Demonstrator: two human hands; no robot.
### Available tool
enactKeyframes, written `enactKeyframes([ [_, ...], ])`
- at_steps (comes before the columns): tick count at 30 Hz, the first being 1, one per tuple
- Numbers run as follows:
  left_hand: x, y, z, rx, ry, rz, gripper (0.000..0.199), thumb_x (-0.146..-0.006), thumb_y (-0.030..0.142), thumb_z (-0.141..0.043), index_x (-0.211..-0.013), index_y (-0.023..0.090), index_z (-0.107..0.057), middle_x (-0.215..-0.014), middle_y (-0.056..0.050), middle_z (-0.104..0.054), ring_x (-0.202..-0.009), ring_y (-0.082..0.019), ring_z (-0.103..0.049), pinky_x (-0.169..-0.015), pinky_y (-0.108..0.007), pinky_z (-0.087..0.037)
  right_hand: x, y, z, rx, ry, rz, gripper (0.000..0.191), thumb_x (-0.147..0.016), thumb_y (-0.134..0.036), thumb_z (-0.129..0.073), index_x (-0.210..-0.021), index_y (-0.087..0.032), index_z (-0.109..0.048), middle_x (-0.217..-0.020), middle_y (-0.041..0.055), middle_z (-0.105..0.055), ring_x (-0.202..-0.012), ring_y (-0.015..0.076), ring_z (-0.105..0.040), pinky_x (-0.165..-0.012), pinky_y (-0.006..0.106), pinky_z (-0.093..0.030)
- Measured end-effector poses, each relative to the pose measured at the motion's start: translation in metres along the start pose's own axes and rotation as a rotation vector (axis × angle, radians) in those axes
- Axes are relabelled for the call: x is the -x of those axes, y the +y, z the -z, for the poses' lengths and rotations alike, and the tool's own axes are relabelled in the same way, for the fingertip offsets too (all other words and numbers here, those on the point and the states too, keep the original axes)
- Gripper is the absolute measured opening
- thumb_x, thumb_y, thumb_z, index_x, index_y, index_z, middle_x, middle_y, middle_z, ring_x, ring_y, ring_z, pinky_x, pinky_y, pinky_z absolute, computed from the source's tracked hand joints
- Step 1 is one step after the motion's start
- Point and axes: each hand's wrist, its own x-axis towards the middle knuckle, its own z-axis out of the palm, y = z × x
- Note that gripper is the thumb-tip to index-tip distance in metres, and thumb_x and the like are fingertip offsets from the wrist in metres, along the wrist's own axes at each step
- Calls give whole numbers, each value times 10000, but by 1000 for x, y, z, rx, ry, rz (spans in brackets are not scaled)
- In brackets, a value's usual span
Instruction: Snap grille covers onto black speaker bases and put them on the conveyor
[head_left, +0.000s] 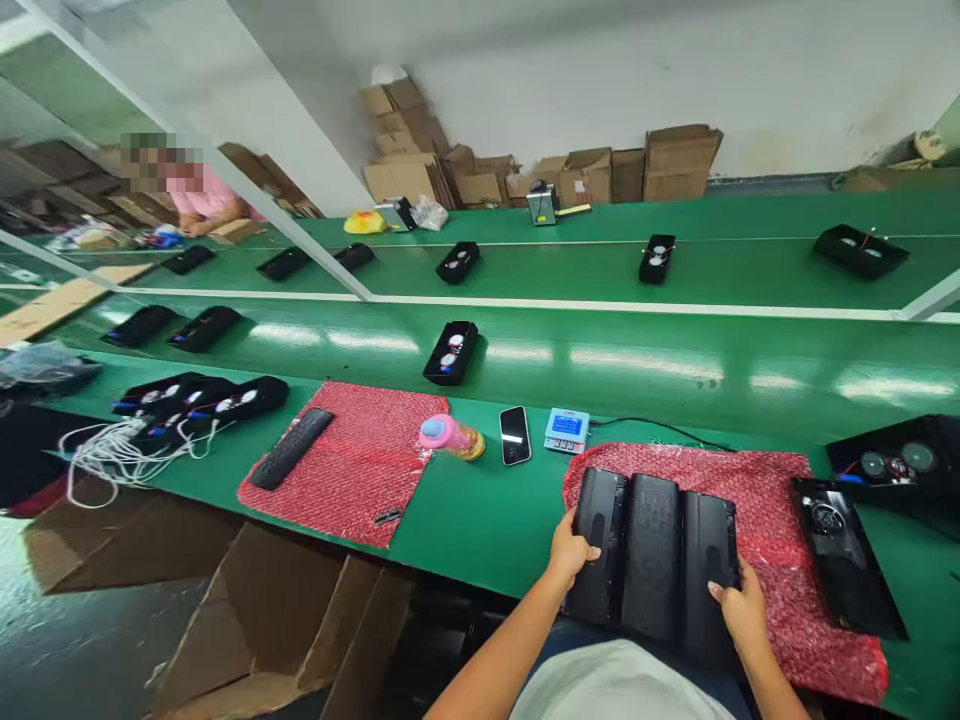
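The left hand (574,552) and right hand (742,605) clasped three black casings (652,560) between them, seemingly over the red bubble wrap (772,500).

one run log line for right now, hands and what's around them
left hand: gripping leftmost black case | right hand: gripping rightmost black case | between: middle black case | nearby: red bubble wrap, phone, pink bottle

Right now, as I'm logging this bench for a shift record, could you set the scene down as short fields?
left hand: on the left edge of three black casings
right hand: on their right edge
under casings: red bubble wrap
left of wrap: phone, blue-screened device
right side: black panel
far left: white cables
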Motion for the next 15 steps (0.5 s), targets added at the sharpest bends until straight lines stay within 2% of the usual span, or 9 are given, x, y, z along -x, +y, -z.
enactKeyframes([
  [4,-1,-2,1,27,-40,9,883,-432,-65,-678,-1268,169,-516,-1065,-67,-676,-905,-222,-635,-756,-299,-525,1,-1,0,-38,3,-13,672,-505,-299,-613,-1154,-144,-533,-1106,103,-640,-1001,282,-611,-937,400,-462],
  [9,-2,-4,9,34,-126,1,882,-448,-28,-702,-1281,168,-489,-1066,-75,-671,-936,-252,-628,-798,-342,-512,2,-4,1,-48,0,-12,685,-507,-278,-618,-1172,-139,-526,-1143,120,-618,-1019,295,-594,-949,434,-444],
  [13,2,-8,18,21,-275,-61,951,-515,91,-747,-1376,215,-363,-1242,-88,-581,-1098,-253,-563,-954,-363,-438,4,-9,1,-56,7,-1,666,-512,-251,-620,-1167,-155,-540,-1117,103,-633,-1002,287,-602,-932,426,-455],
  [15,4,-10,19,-69,-264,-139,1055,-495,147,-788,-1417,211,-280,-1362,-106,-472,-1225,-268,-462,-1048,-374,-349,5,-12,0,-42,9,3,661,-521,-241,-604,-1172,-151,-542,-1115,105,-633,-989,284,-604,-932,425,-453],
])
